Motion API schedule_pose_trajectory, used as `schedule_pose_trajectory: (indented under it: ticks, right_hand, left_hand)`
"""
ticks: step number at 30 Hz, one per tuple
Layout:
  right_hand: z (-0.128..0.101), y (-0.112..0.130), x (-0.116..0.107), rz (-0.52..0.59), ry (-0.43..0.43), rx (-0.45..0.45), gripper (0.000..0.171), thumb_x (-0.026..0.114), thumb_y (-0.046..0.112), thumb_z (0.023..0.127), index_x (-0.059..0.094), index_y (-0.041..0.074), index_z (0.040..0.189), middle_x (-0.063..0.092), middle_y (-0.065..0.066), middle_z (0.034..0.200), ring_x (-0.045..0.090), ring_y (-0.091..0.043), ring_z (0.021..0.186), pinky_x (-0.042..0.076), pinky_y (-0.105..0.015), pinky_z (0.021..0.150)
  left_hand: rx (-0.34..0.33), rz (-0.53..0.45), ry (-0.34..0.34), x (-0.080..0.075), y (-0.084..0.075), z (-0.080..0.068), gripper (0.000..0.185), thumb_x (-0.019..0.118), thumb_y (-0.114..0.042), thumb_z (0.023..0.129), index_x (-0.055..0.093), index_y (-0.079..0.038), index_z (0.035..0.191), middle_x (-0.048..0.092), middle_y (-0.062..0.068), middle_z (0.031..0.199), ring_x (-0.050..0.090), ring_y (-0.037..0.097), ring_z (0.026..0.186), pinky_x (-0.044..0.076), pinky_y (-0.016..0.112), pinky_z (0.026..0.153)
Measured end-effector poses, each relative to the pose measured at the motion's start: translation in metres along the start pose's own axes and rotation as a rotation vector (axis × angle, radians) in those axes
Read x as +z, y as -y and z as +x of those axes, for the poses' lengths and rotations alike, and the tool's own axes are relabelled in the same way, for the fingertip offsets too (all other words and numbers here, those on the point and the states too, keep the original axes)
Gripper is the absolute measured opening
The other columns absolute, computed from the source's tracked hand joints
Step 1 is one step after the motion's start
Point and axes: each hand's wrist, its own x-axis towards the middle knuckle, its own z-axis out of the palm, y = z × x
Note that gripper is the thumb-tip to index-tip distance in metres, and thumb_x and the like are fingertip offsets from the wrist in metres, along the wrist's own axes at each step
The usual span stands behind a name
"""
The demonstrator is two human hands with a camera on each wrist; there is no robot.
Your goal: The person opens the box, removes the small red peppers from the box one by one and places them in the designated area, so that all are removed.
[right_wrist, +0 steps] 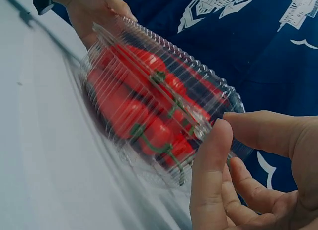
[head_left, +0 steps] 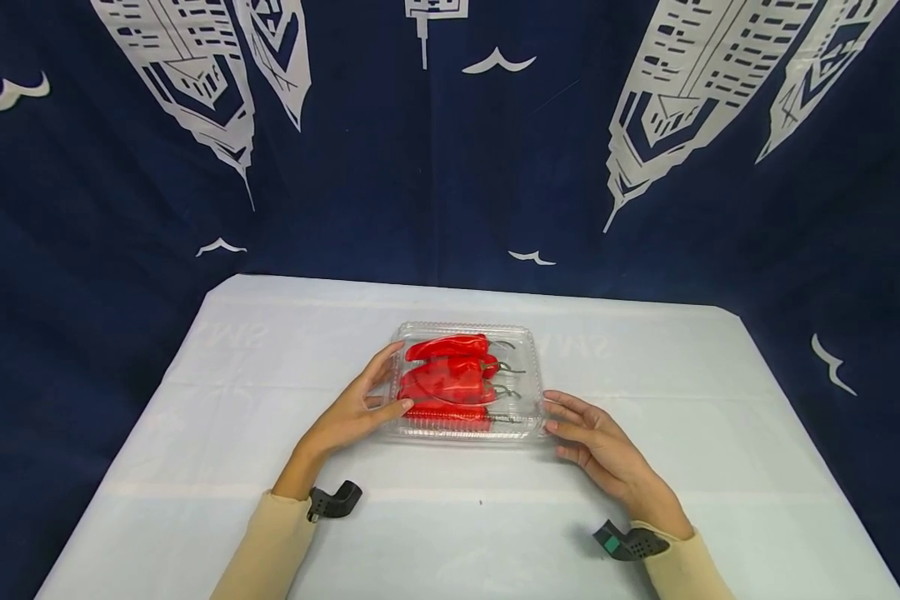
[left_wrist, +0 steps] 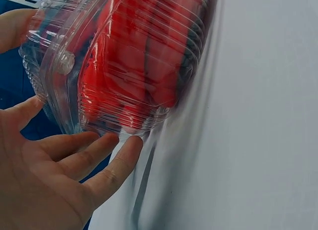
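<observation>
A clear plastic clamshell container [head_left: 530,358] sits at the middle of the table, its lid down. Through it show several red peppers [head_left: 446,379] with green stems pointing right. My left hand [head_left: 352,414] holds the container's left end, the thumb near the front corner and the fingers spread along the side. At the right end, my right hand [head_left: 603,442] pinches the rim near the corner; in the right wrist view the thumb [right_wrist: 211,175] and index finger [right_wrist: 263,130] meet there. The container's underside is hidden in the head view.
The container stands on a white-covered table [head_left: 435,533]. Behind it hangs a dark blue cloth [head_left: 390,192] with white building and bird prints. A black wrist device [head_left: 335,501] is on the left wrist, and another black device [head_left: 630,542] on the right.
</observation>
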Motion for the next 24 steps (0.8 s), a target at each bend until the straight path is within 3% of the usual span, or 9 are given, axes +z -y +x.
schedule_pose_trajectory:
  ticks: [9,15,24]
  right_hand:
    - [-0.001,-0.003,0.005,-0.007,-0.023,0.007,0.066,0.065,0.005,0.094,0.034,0.004,0.152,0.053,0.005,0.136,0.061,-0.003,0.084,0.055,-0.016,0.068]
    - [-0.003,-0.005,0.014,-0.115,-0.085,-0.006,0.072,0.069,0.004,0.091,0.031,0.006,0.153,0.042,-0.006,0.146,0.061,-0.004,0.084,0.055,-0.020,0.065]
    - [-0.004,-0.006,0.022,-0.211,-0.147,-0.019,0.078,0.074,0.004,0.087,0.032,0.010,0.153,0.044,-0.014,0.139,0.066,-0.009,0.086,0.056,-0.024,0.061]
  left_hand:
    - [0.022,-0.020,0.009,0.000,-0.001,-0.002,0.084,0.071,-0.024,0.093,0.021,-0.028,0.160,0.015,0.006,0.168,0.022,0.041,0.151,0.042,0.060,0.108]
    - [0.032,-0.021,0.024,0.001,0.002,-0.001,0.084,0.070,-0.022,0.094,0.019,-0.026,0.161,0.012,0.006,0.168,0.019,0.041,0.152,0.042,0.060,0.108]
    - [0.042,-0.022,0.020,0.001,0.002,-0.002,0.083,0.069,-0.023,0.095,0.019,-0.031,0.160,0.013,0.004,0.168,0.020,0.041,0.151,0.042,0.060,0.108]
